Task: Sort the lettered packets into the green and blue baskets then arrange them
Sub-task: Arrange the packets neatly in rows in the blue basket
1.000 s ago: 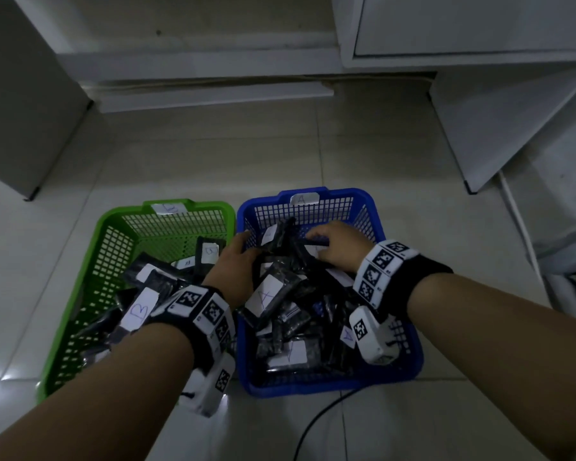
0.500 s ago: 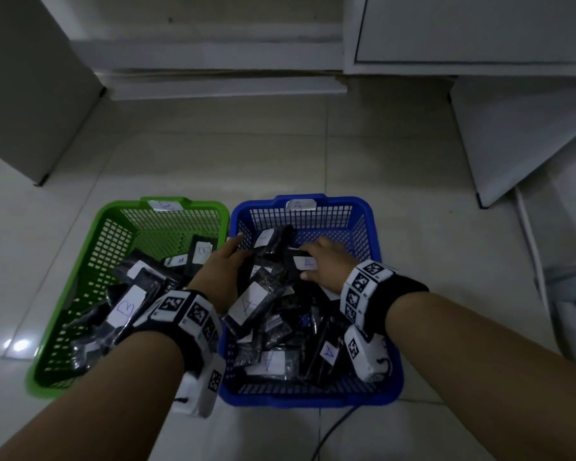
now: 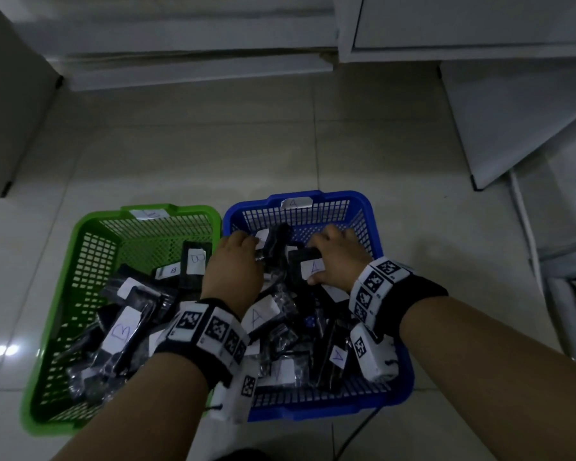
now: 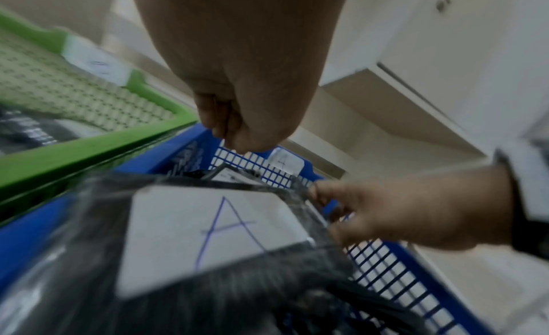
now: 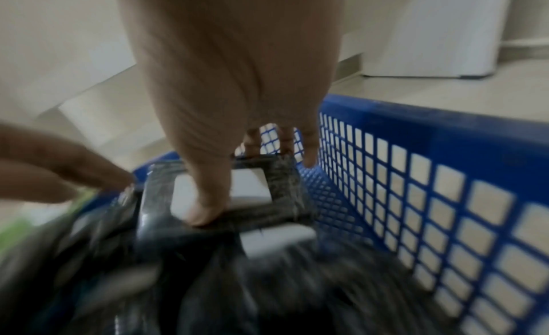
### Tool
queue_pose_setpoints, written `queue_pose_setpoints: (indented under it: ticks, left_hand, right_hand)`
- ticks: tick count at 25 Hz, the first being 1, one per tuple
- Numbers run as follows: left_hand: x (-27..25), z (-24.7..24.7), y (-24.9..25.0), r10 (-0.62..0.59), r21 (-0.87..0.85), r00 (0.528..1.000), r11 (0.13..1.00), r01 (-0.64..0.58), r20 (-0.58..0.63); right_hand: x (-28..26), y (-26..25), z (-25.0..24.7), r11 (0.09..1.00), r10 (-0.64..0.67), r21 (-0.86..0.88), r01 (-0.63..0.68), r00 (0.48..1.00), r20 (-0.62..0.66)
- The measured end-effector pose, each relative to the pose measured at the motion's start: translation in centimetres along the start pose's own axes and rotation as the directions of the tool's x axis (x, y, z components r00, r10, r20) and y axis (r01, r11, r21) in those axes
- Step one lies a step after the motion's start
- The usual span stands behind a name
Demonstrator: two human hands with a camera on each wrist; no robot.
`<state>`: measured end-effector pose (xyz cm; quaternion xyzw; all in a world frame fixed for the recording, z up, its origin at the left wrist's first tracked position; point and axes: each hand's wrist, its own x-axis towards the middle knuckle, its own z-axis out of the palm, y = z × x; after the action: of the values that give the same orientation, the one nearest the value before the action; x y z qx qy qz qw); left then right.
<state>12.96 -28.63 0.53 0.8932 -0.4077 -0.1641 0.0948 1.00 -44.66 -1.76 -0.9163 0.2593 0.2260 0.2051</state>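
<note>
The green basket [image 3: 80, 247] on the left holds dark packets with white B labels [image 3: 120, 331]. To its right, the blue basket [image 3: 366, 207] is full of packets with A labels [image 3: 258, 316]. Both hands are at its far end. My right hand [image 3: 333, 257] grips an A packet [image 3: 300, 261], thumb on its white label [image 5: 252, 190] and fingers [image 5: 285, 138] behind its far edge. My left hand [image 3: 233, 264] curls its fingers [image 4: 228, 126] onto an upright packet [image 3: 273, 241] by the left wall. Another A packet [image 4: 208, 232] lies just under that wrist.
The baskets stand side by side on a pale tiled floor [image 3: 213, 144]. White cabinets [image 3: 479, 24] and a leaning white panel [image 3: 512, 121] lie beyond and to the right. A grey cabinet [image 3: 4, 94] is at far left. A black cable [image 3: 356, 434] runs out from under the blue basket.
Both hands have stayed at the far end of the blue basket. The right hand has settled its thumb on the A packet's label, and the left hand has reached a little farther in.
</note>
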Motion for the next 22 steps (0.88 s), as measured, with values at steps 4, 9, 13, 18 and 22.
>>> queue_pose_setpoints:
  ticks: [4,9,13,18,22]
  left_hand:
    - [3.2,0.4,0.4,-0.068,0.013,0.977,0.998,0.067,0.203]
    - [4.7,0.8,0.5,-0.103,0.072,0.933,0.994,0.083,0.344]
    - [5.3,0.9,0.5,-0.101,0.139,0.911,0.989,0.049,0.399]
    - [5.0,0.6,0.0,0.002,-0.056,0.934,0.998,0.02,0.356]
    - [4.9,-0.1,-0.6,0.07,-0.02,0.976,0.998,-0.068,0.206]
  right_hand:
    - [0.6,0.9,-1.3,0.997,-0.036,0.065,0.043,0.994,-0.105]
    - [-0.1,0.6,-2.3,0.994,0.099,0.077,-0.077,0.932,-0.348]
    - [0.5,0.0,-2.1,0.98,0.199,0.031,-0.198,0.945,-0.258]
    - [1.9,-0.6,-1.9,0.967,0.254,0.061,-0.247,0.934,-0.252]
    - [2.5,-0.8,-1.7,0.954,0.298,0.099,-0.281,0.921,-0.25]
